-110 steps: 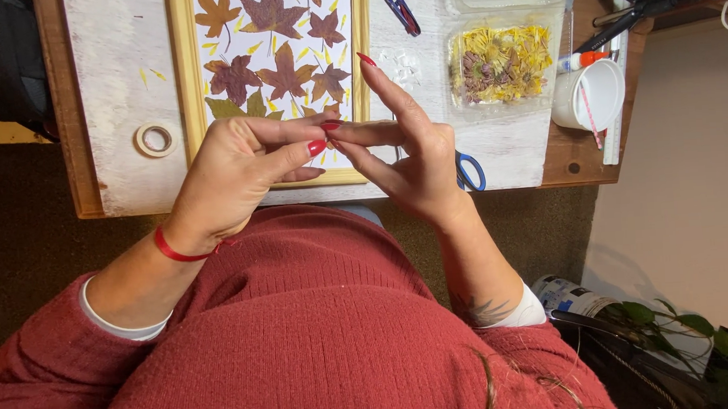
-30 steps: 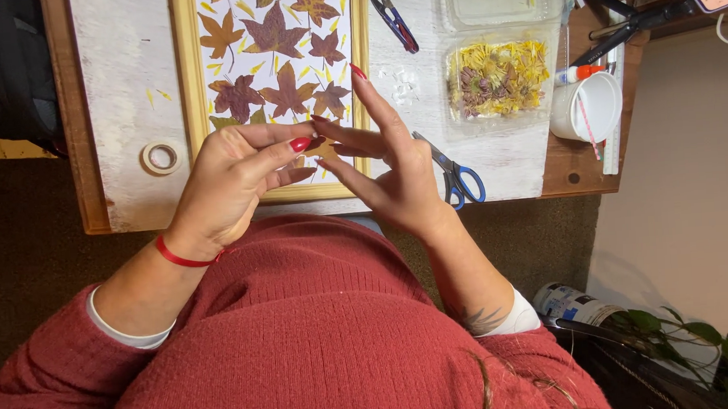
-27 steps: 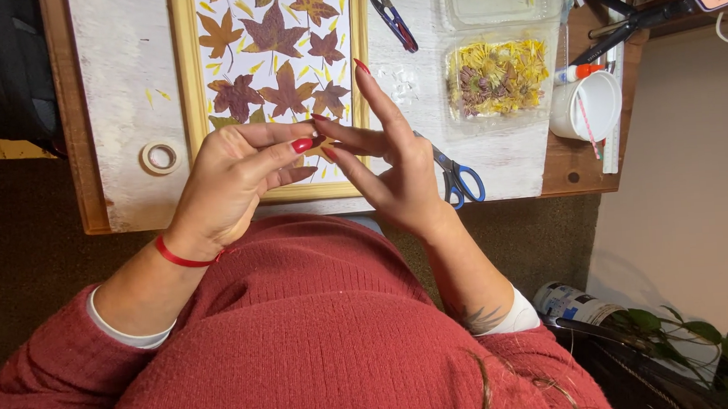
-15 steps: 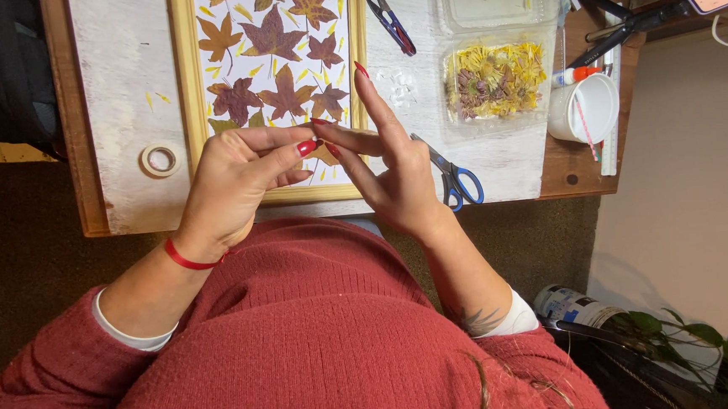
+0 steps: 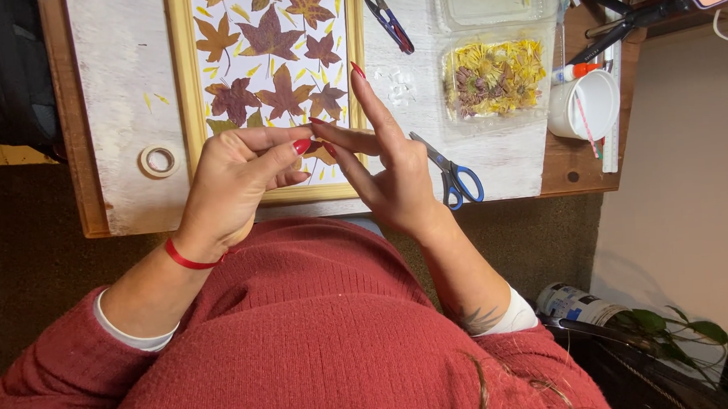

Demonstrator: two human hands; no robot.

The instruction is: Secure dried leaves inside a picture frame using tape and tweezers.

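Left hand (image 5: 232,183) and right hand (image 5: 387,165) meet fingertip to fingertip, pinching a small brown-red pressed leaf (image 5: 320,151), mostly hidden, above the yellow frame (image 5: 186,89).

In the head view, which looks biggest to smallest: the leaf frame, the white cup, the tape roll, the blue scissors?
1. Leaf frame, by far.
2. White cup and blue scissors look about alike; no ranking.
3. Tape roll, smallest.

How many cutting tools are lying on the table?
2. The blue-handled scissors lie just right of the right hand. The small thread snips lie between the leaf frame and the clear boxes. Others may be hidden.
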